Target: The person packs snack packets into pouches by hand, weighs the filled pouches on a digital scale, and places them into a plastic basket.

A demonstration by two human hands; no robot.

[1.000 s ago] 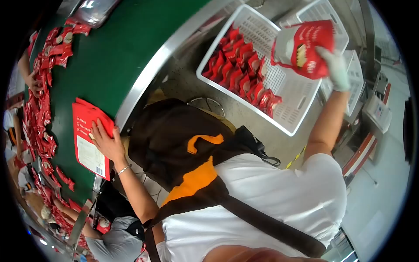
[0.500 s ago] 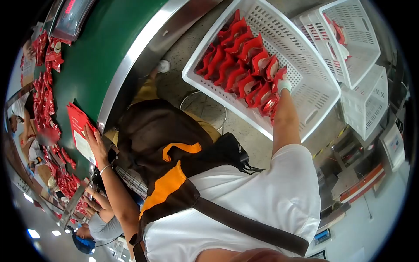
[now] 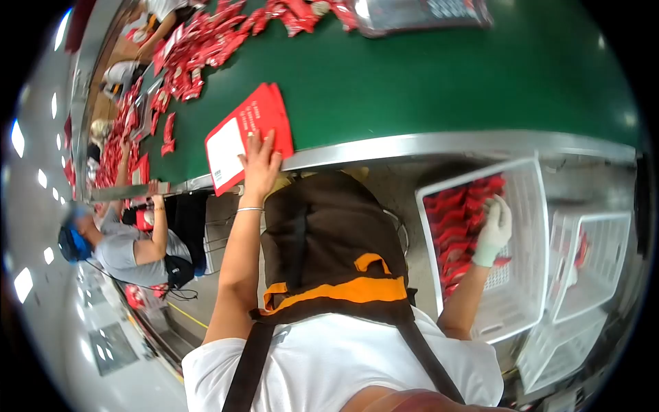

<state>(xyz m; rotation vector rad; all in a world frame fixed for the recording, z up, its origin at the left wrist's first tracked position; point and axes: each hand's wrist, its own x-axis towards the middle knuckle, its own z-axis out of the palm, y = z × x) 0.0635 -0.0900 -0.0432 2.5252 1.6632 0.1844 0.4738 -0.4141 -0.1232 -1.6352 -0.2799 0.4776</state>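
Observation:
My bare left hand [image 3: 261, 163] lies with spread fingers on a stack of flat red pouches [image 3: 237, 137] at the edge of the green table [image 3: 412, 89]. Beside the metal rim, a white crate [image 3: 542, 240] holds rows of upright red pouches [image 3: 456, 226]. Over these pouches is my gloved right hand [image 3: 494, 230], its fingers slightly apart and no pouch in them. Whether its fingertips touch the pouches I cannot tell.
Many small red packets [image 3: 199, 51] lie along the table's far side, near a clear plastic tray [image 3: 419, 14]. More white crates [image 3: 594, 261] stand at the right. A co-worker in grey [image 3: 137, 240] is at the left, with others beyond.
The view has swung to the right. The large red pouch my right hand held a second ago is no longer in it, and that hand has come away from the crate's pouch row end.

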